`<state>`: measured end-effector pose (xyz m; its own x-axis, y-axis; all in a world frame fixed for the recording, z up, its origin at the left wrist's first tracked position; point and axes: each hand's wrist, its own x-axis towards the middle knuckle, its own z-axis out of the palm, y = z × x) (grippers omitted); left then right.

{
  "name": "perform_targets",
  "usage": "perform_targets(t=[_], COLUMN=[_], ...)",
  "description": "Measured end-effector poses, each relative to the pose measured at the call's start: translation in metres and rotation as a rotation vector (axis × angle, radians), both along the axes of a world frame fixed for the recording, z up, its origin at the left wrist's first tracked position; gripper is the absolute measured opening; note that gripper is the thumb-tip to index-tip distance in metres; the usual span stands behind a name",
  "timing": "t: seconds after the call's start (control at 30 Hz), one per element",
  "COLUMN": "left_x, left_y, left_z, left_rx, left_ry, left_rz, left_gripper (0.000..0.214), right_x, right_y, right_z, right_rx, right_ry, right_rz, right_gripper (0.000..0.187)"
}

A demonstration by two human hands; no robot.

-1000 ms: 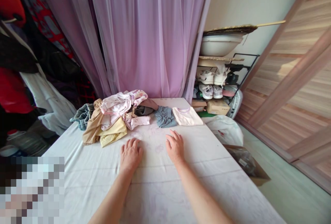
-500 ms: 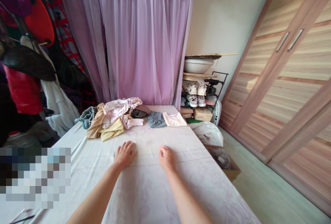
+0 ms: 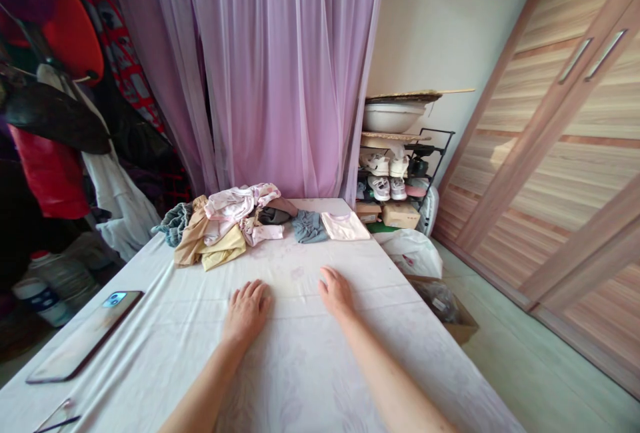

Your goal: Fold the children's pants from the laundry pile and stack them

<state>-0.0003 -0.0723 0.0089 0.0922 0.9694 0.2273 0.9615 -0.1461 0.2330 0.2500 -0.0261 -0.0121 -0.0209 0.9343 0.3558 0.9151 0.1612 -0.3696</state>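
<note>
Right hand (image 3: 337, 291) uncurled since earlier, grip loosely spread; left hand (image 3: 248, 309) on sheet (image 3: 300, 366), grip spread too; clothes pile (image 3: 227, 209) unmoved.

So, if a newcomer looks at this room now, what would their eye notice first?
Probably the purple curtain, hanging across the background behind the cloth-covered table. Next comes the jumbled pile of clothes at the table's far left, with a blue-grey garment and a pale pink top to its right. Nearer, the empty left hand and right hand are mid-table, and a smartphone lies near the left edge.
</note>
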Motion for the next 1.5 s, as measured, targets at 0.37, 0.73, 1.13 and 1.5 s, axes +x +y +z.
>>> perform_targets(t=[0.37,0.73,1.13,1.5], left_x=[0.007,0.008,0.01,0.008], left_y=[0.019,0.019,0.019,0.02], left_z=[0.017,0.01,0.014,0.012], left_rx=[-0.048,0.004,-0.007,-0.013], left_ry=[0.082,0.054,0.053,0.024], left_rz=[0.047,0.049,0.058,0.052], left_gripper=[0.022,0.018,0.016,0.016], right_x=[0.064,0.058,0.036,0.036], right_y=[0.121,0.105,0.057,0.056], right_z=[0.035,0.008,-0.021,-0.008], right_rx=[-0.25,-0.136,0.079,-0.007], right_ry=[-0.209,-0.201,0.39,0.434], right_rz=[-0.304,-0.252,-0.117,-0.124], right_gripper=[0.054,0.049,0.042,0.042])
